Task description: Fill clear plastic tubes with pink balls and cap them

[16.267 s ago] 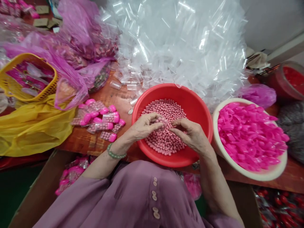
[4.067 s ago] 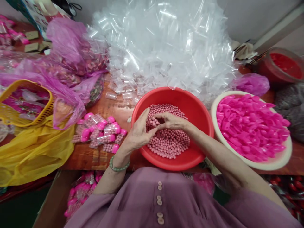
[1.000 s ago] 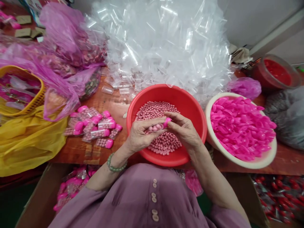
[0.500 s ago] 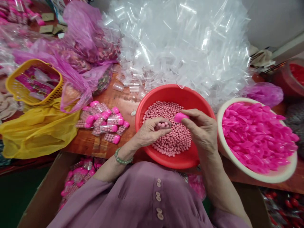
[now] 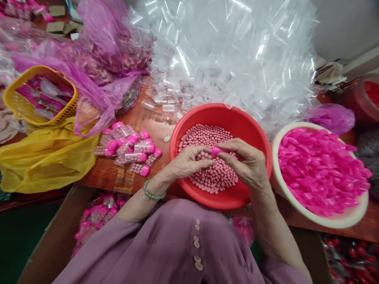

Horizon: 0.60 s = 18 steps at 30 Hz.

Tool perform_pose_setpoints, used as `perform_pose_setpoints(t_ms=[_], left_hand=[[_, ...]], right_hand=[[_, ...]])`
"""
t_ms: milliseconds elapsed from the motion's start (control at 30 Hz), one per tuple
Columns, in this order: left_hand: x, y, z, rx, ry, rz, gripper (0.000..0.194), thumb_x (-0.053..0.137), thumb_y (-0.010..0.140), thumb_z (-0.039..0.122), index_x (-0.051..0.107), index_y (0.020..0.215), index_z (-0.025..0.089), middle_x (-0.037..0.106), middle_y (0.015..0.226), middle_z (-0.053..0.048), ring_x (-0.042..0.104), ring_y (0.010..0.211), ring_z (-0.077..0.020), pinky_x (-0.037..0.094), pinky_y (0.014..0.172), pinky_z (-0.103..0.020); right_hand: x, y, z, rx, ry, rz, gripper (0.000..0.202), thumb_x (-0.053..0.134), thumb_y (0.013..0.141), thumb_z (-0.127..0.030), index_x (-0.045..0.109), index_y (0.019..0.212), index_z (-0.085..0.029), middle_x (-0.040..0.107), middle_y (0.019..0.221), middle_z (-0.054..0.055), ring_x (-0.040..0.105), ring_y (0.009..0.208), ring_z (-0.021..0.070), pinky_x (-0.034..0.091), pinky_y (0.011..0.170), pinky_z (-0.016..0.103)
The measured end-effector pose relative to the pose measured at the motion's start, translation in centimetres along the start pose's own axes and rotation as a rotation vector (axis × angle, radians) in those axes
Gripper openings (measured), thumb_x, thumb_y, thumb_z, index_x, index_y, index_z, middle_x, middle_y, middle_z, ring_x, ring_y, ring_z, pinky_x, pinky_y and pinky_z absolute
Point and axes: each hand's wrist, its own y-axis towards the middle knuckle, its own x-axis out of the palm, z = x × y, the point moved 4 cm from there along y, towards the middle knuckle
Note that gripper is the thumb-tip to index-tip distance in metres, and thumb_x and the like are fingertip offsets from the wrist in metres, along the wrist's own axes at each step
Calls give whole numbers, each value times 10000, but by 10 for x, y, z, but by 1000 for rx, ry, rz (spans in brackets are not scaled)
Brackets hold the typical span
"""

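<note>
Over the red basin (image 5: pixel 254 189) of small pink beads (image 5: pixel 216 177), my left hand (image 5: pixel 186 162) is closed round a clear tube (image 5: pixel 203 156) filled with pink beads. My right hand (image 5: pixel 250 159) pinches a bright pink cap (image 5: pixel 218 151) between thumb and fingers, at the open end of the tube. Whether the cap is fully seated cannot be made out. Several capped tubes of beads (image 5: pixel 137 146) lie in a pile on the table, left of the basin. A white basin (image 5: pixel 275 157) full of pink caps (image 5: pixel 319 169) stands to the right.
A large heap of clear empty tubes (image 5: pixel 231 55) lies behind the red basin. At the left are a yellow basket (image 5: pixel 69 114), a yellow bag (image 5: pixel 47 157) and purple plastic bags (image 5: pixel 103 27). Below the table edge, more capped tubes (image 5: pixel 94 219) fill a box.
My right hand has brought the pink cap left, up against the tube's end. The tube in my left hand now shows more of its beaded side.
</note>
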Motion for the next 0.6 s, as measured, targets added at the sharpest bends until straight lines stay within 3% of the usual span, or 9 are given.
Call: perform_pose_setpoints(t_ms=[133, 233, 400, 600], left_hand=[[-3, 0, -1, -50, -26, 48, 278, 754, 744, 332, 663, 906, 124, 613, 729, 5, 561, 646, -81, 469, 625, -214], [-6, 1, -2, -44, -32, 66, 269, 773, 731, 306, 673, 908, 129, 634, 757, -2, 596, 684, -94, 509, 662, -226], [-6, 2, -4, 8, -80, 71, 321, 809, 698, 285, 689, 958, 139, 640, 826, -7, 602, 779, -104, 519, 750, -232], [-2, 2, 0, 52, -142, -7, 353, 827, 677, 389, 610, 765, 124, 505, 659, 43, 456, 626, -64, 411, 620, -210]], right_hand=[[-17, -8, 12, 106, -61, 50, 155, 739, 824, -244, 752, 978, -253, 741, 898, 29, 675, 848, 172, 550, 806, 339], [-18, -8, 15, 185, -31, 82, 169, 750, 815, -287, 750, 981, -255, 737, 907, 31, 675, 853, 177, 557, 821, 357], [7, -2, 8, 309, 171, 231, 190, 744, 819, -335, 743, 985, -244, 751, 969, 30, 694, 900, 186, 574, 882, 384], [34, -1, 8, 293, 244, 189, 147, 733, 830, -290, 751, 970, -248, 754, 956, 7, 695, 891, 157, 563, 883, 336]])
